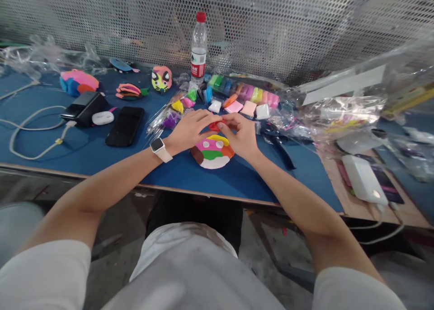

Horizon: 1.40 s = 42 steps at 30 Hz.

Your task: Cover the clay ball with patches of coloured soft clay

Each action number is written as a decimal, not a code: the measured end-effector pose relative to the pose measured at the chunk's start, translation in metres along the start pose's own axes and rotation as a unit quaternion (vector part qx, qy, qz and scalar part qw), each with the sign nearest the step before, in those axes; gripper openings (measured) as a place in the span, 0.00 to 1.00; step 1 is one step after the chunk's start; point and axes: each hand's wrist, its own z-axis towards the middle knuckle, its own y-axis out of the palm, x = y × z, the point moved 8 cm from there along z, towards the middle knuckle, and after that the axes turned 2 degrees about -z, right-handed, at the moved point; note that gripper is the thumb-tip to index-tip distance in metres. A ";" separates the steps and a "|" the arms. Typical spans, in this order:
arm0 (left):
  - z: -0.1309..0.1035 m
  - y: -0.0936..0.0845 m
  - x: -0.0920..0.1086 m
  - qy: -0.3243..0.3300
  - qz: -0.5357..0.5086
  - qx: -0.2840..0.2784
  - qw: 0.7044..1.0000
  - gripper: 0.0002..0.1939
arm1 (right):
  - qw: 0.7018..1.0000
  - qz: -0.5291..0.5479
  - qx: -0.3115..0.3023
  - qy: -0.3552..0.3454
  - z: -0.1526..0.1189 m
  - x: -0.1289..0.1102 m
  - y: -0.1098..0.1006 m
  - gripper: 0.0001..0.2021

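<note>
My left hand [191, 127] and my right hand [241, 131] meet over the blue table, fingertips closed on a small lump of red modelling clay [213, 126]. My fingers partly cover the lump, so its full shape is hidden. Just below them lies a round clay face [213, 155], made of pink, yellow, green, brown, orange and white patches with two white ovals. Its upper edge is hidden by my hands. Beyond my fingers sit soft clay blocks, among them a white one [214, 105], a pink one [233, 106] and a peach one [248, 108].
A water bottle [199, 48] stands at the back by the perforated metal panel [257, 25]. Left are a black phone [125, 126], a white mouse [103, 117], a cable [37, 157] and several clay figures. Right lie clear plastic wrapping [352, 109] and a white power bank [364, 179].
</note>
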 end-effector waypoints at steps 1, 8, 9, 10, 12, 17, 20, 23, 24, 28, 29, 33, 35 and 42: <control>0.000 0.000 -0.001 -0.002 0.006 -0.004 1.000 0.22 | 1.000 -0.010 0.001 0.001 0.000 0.001 -0.001 0.23; -0.001 -0.006 -0.010 -0.024 -0.015 0.026 0.999 0.13 | 0.997 -0.046 -0.030 -0.050 -0.001 0.000 0.003 0.28; -0.001 -0.007 -0.011 -0.029 -0.021 0.031 0.999 0.13 | 0.997 -0.045 -0.023 -0.058 -0.001 0.000 0.002 0.28; -0.001 -0.008 -0.011 -0.034 -0.026 0.032 0.999 0.14 | 0.997 -0.046 -0.016 -0.065 0.000 -0.001 0.001 0.26; 0.000 -0.008 -0.012 -0.051 -0.042 0.030 0.997 0.15 | 0.996 -0.054 -0.002 -0.073 0.000 -0.002 -0.001 0.21; 0.003 -0.011 -0.014 -0.132 -0.164 0.037 0.977 0.27 | 0.995 -0.078 0.007 -0.069 0.001 -0.005 -0.005 0.14; 0.005 -0.005 -0.019 -0.179 -0.260 0.023 0.949 0.33 | 0.994 -0.080 -0.001 -0.080 0.000 -0.009 -0.006 0.13; 0.006 0.005 -0.022 -0.187 -0.306 -0.010 0.933 0.35 | 0.994 -0.071 -0.002 -0.089 0.001 -0.010 -0.006 0.15; 0.006 0.006 -0.023 -0.185 -0.316 -0.013 0.930 0.34 | 0.994 -0.060 -0.004 -0.089 0.001 -0.010 -0.005 0.16; 0.004 0.007 -0.025 -0.175 -0.364 0.007 0.915 0.31 | 0.998 -0.004 -0.015 -0.068 0.002 -0.004 -0.002 0.26; 0.004 0.007 -0.025 -0.176 -0.373 0.007 0.911 0.31 | 0.998 0.000 -0.011 -0.060 0.002 -0.002 -0.002 0.26; 0.002 0.007 -0.023 -0.192 -0.367 -0.003 0.910 0.30 | 0.999 -0.011 0.009 -0.039 0.002 -0.002 -0.004 0.20; 0.002 0.004 -0.021 -0.187 -0.345 0.000 0.920 0.30 | 1.000 -0.011 0.011 -0.025 0.002 -0.003 -0.004 0.20; 0.002 0.002 -0.019 -0.173 -0.300 0.004 0.938 0.23 | 1.000 0.015 -0.002 0.001 0.003 -0.001 -0.001 0.21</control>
